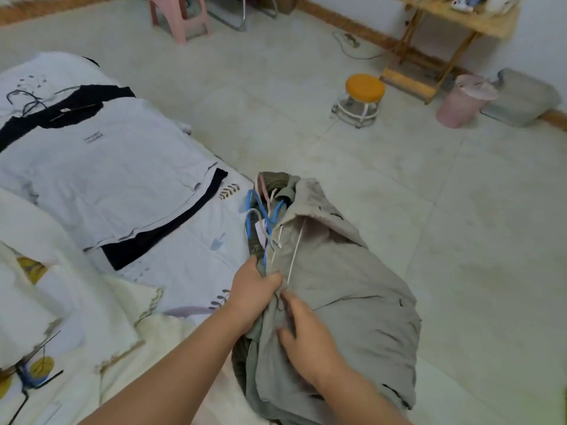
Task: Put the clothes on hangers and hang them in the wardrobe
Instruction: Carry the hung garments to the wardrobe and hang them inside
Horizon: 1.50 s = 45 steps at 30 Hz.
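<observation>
Head view, looking down over the edge of a bed (190,265) and a pale tiled floor (429,210).

Left hand (254,294) closed in a fist around a bunch of grey-green clothes (337,286), gripping fabric just below the hanger hooks. Right hand (306,335) laid on the same bundle just beside the left, fingers curled down into the cloth; whether actually pinching it or only pressing, impossible to say. Bundle held up off the bed's edge, draped over the floor side, with a white drawstring running down its front.

Several hangers (260,216) sticking out of the top of the bundle: blue, grey and pinkish hooks crowded together, exact count unclear.

Spread flat on the bed to the left, well apart from the hands: a white T-shirt (101,176) with a dark collar, lying on top of a black garment (171,228) whose edges show beneath it. Thin dark hangers (24,101) near the collar, on a white pillow.

Farther off on the floor: a small stool (363,98) with an orange seat, a pink bin (463,101), a pink plastic chair (181,16), and a folding wooden tabletop (478,19) against the wall.
</observation>
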Available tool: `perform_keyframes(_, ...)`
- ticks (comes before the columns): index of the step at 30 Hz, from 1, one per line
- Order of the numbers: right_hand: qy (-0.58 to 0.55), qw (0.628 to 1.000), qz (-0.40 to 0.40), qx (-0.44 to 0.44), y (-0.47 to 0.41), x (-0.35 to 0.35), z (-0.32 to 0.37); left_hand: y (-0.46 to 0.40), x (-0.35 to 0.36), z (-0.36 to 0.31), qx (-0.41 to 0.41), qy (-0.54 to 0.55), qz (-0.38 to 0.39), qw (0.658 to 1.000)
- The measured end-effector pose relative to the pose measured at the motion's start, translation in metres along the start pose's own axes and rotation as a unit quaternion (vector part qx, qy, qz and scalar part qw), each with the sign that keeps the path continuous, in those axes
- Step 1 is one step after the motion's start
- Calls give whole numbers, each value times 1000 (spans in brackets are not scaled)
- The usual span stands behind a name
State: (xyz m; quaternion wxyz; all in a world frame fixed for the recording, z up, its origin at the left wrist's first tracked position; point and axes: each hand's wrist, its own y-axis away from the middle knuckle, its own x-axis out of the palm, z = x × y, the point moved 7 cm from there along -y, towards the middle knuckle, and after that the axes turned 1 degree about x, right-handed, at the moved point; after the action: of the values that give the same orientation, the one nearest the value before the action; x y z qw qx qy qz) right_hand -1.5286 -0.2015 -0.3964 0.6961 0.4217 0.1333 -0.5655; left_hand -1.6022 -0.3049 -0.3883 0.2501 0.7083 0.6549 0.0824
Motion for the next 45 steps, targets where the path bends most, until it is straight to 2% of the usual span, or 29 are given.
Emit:
perform_keyframes(9,-26,975,-219,12,109,-166,-13,101,84,-139,121,8,137,983)
perform_keyframes(16,5,942,-333,34,240,-275,-50,225,162,-180,205,-44,214,954)
perform_keyframes(21,19,910,-410,54,355,-335,-87,320,223,-213,280,-113,274,913)
perform_keyframes(26,32,874,-472,109,473,-377,-139,428,270,-250,358,-153,347,853)
perform_keyframes(31,49,850,-505,142,572,-407,-172,521,300,-277,440,-201,405,776)
perform_keyframes(38,133,818,-513,223,695,-437,-196,591,319,-299,603,-290,359,651)
perform_keyframes(42,200,819,-466,270,741,-433,-201,625,330,-303,665,-284,353,594)
perform_keyframes(45,210,822,-449,281,768,-420,-205,644,340,-306,699,-276,355,556)
